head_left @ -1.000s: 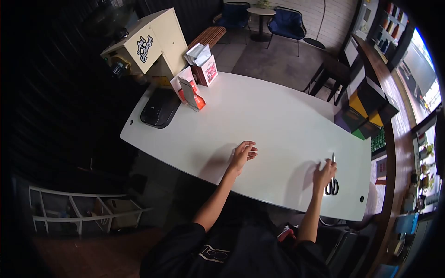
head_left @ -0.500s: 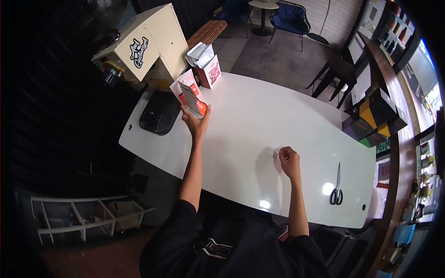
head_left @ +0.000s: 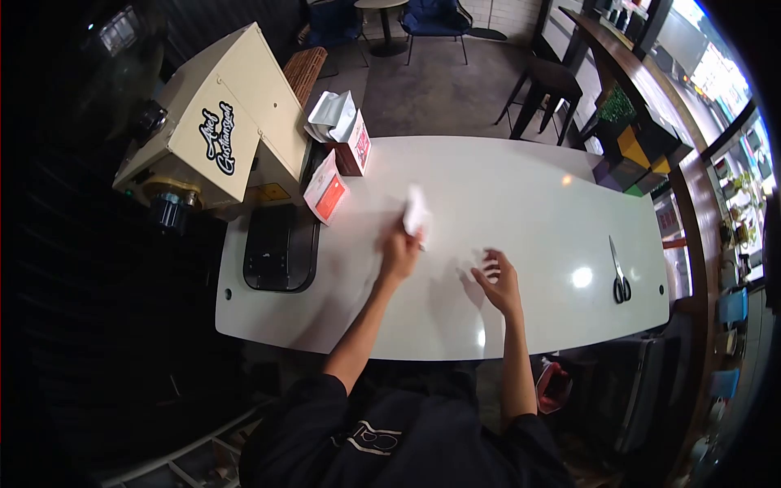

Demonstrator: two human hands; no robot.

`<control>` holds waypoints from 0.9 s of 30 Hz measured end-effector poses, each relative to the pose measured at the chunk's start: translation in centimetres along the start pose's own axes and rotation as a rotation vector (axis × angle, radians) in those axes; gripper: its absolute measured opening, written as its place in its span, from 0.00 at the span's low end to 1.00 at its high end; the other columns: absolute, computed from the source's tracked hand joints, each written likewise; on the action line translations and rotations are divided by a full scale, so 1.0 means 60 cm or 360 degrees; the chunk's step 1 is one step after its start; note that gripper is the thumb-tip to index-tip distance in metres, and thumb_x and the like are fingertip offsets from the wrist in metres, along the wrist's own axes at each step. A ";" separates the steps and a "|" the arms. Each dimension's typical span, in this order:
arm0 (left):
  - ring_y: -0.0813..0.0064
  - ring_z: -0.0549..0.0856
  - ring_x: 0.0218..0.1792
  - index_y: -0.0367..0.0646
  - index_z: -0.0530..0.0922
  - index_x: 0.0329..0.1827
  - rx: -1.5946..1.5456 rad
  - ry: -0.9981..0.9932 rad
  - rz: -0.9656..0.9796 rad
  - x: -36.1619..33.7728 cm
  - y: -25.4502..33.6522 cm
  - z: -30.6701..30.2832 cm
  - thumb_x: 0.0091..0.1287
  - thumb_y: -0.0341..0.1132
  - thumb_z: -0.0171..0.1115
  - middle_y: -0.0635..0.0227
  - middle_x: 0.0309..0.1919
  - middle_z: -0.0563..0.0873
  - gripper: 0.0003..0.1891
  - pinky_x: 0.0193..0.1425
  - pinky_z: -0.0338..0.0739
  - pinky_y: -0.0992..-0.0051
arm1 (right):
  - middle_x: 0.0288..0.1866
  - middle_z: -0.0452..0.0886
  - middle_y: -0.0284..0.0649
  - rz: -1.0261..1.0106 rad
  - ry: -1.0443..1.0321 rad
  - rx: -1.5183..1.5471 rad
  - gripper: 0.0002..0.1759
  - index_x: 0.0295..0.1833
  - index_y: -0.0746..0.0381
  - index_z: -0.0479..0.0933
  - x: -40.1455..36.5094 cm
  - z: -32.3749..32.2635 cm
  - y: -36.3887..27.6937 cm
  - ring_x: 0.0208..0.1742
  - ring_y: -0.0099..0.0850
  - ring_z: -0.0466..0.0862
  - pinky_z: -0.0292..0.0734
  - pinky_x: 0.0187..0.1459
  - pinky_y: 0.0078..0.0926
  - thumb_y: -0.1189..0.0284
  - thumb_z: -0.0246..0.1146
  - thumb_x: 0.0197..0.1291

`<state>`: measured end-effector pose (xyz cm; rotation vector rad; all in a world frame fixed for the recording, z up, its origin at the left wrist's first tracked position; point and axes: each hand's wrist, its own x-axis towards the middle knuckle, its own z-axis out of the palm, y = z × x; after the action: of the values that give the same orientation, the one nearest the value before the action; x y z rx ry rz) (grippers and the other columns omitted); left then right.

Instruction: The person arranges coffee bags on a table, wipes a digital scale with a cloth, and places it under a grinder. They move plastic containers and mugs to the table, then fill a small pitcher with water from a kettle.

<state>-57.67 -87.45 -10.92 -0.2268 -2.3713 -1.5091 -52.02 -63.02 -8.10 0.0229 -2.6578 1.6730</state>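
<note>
My left hand (head_left: 400,254) is closed around a white pouch (head_left: 416,213), smeared by motion, above the left-middle part of the white table (head_left: 488,175). To the right and a little nearer to me, my right hand (head_left: 500,283) has its fingers curved and apart with nothing between them. A second pouch (head_left: 328,193), white with an orange-red label, stands at the table's left side. Behind it is a red and white box (head_left: 359,146) with several white packets (head_left: 332,114) sticking out of its top.
A cream grinder-like machine (head_left: 268,122) with a black base (head_left: 281,248) occupies the left end of the table. Black-handled scissors (head_left: 618,272) lie at the right. Dark boxes with coloured panels (head_left: 639,159) sit by the far right corner; a black stool (head_left: 549,85) stands beyond the table.
My left hand has brought the pouch away from the other pouch, rightward and nearer to me. My right hand has gone from curled to spread fingers. The camera view has turned left.
</note>
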 end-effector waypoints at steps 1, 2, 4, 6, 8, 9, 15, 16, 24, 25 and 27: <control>0.75 0.82 0.31 0.36 0.70 0.64 -0.0044 -0.0290 -0.0021 -0.005 0.028 0.010 0.70 0.37 0.58 0.62 0.40 0.84 0.22 0.38 0.78 0.73 | 0.60 0.74 0.50 -0.0125 -0.0013 -0.0069 0.44 0.68 0.64 0.64 0.007 0.006 -0.013 0.57 0.40 0.79 0.77 0.52 0.36 0.68 0.76 0.45; 0.76 0.82 0.32 0.38 0.69 0.67 -0.0340 -0.0540 -0.0048 -0.004 0.051 0.024 0.71 0.37 0.58 0.64 0.40 0.84 0.24 0.39 0.78 0.73 | 0.64 0.69 0.51 -0.0216 0.0027 -0.0074 0.55 0.72 0.62 0.55 0.023 0.015 0.000 0.63 0.43 0.73 0.73 0.58 0.39 0.67 0.79 0.40; 0.77 0.81 0.34 0.40 0.69 0.67 -0.0529 -0.0833 -0.0165 -0.005 0.068 0.055 0.69 0.35 0.61 0.66 0.38 0.84 0.24 0.41 0.78 0.75 | 0.69 0.62 0.52 -0.0192 0.0010 0.0131 0.72 0.77 0.60 0.40 0.057 0.017 0.013 0.71 0.49 0.63 0.63 0.69 0.45 0.65 0.83 0.31; 0.73 0.82 0.39 0.40 0.71 0.64 -0.0457 -0.0962 -0.0175 -0.002 0.092 0.057 0.66 0.35 0.64 0.65 0.40 0.83 0.24 0.46 0.78 0.74 | 0.64 0.70 0.47 -0.0196 -0.0145 0.0268 0.64 0.75 0.63 0.50 0.074 -0.006 0.001 0.65 0.42 0.72 0.68 0.66 0.42 0.67 0.83 0.33; 0.71 0.82 0.40 0.40 0.72 0.62 -0.0469 -0.0949 -0.0145 0.006 0.093 0.039 0.63 0.36 0.66 0.64 0.41 0.83 0.25 0.47 0.77 0.73 | 0.50 0.82 0.40 -0.0194 -0.0261 0.0340 0.42 0.61 0.67 0.71 0.094 -0.016 0.027 0.51 0.33 0.82 0.76 0.57 0.35 0.69 0.80 0.38; 0.70 0.82 0.39 0.39 0.74 0.59 -0.0294 -0.0474 0.0181 0.003 0.081 0.022 0.60 0.38 0.68 0.65 0.39 0.82 0.25 0.46 0.77 0.71 | 0.50 0.82 0.40 -0.0189 -0.0269 0.0343 0.42 0.61 0.67 0.71 0.093 -0.015 0.031 0.51 0.33 0.82 0.76 0.57 0.35 0.69 0.80 0.38; 0.67 0.78 0.38 0.37 0.73 0.50 0.0579 0.1203 -0.0534 -0.032 -0.055 -0.155 0.50 0.38 0.78 0.62 0.36 0.76 0.28 0.44 0.74 0.69 | 0.39 0.86 0.41 -0.0078 0.0045 0.0487 0.21 0.45 0.70 0.79 0.108 0.023 0.010 0.41 0.26 0.84 0.80 0.44 0.26 0.72 0.77 0.48; 0.64 0.78 0.43 0.37 0.71 0.54 0.0532 0.1175 -0.0229 -0.017 -0.071 -0.172 0.50 0.38 0.79 0.59 0.40 0.76 0.32 0.49 0.73 0.68 | 0.39 0.86 0.41 -0.0082 0.0026 0.0492 0.21 0.45 0.70 0.79 0.116 0.038 0.001 0.41 0.26 0.84 0.80 0.44 0.26 0.72 0.77 0.48; 0.63 0.81 0.46 0.34 0.82 0.46 0.0446 0.0612 0.0300 0.052 -0.079 -0.211 0.66 0.26 0.62 0.60 0.44 0.82 0.08 0.45 0.76 0.70 | 0.40 0.85 0.40 -0.0152 0.0148 0.0558 0.19 0.46 0.68 0.81 0.174 0.126 -0.019 0.43 0.25 0.81 0.75 0.48 0.29 0.71 0.75 0.50; 0.63 0.81 0.46 0.34 0.82 0.46 0.0454 0.0617 0.0299 0.054 -0.066 -0.205 0.66 0.26 0.62 0.60 0.44 0.82 0.08 0.45 0.76 0.70 | 0.43 0.85 0.40 -0.0082 0.0107 0.0564 0.20 0.48 0.67 0.81 0.183 0.123 -0.018 0.50 0.28 0.81 0.73 0.58 0.34 0.70 0.75 0.51; 0.68 0.83 0.39 0.33 0.81 0.44 0.0061 0.0869 0.0274 0.048 -0.041 -0.195 0.69 0.27 0.59 0.59 0.39 0.83 0.07 0.40 0.76 0.74 | 0.43 0.85 0.40 -0.0096 0.0168 0.0580 0.20 0.48 0.67 0.81 0.211 0.118 -0.013 0.49 0.28 0.81 0.72 0.58 0.33 0.70 0.74 0.51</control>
<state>-58.97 -99.19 -7.42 -0.0033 -1.8922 -1.2480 -64.59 -69.89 -10.35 0.0138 -2.2228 2.0482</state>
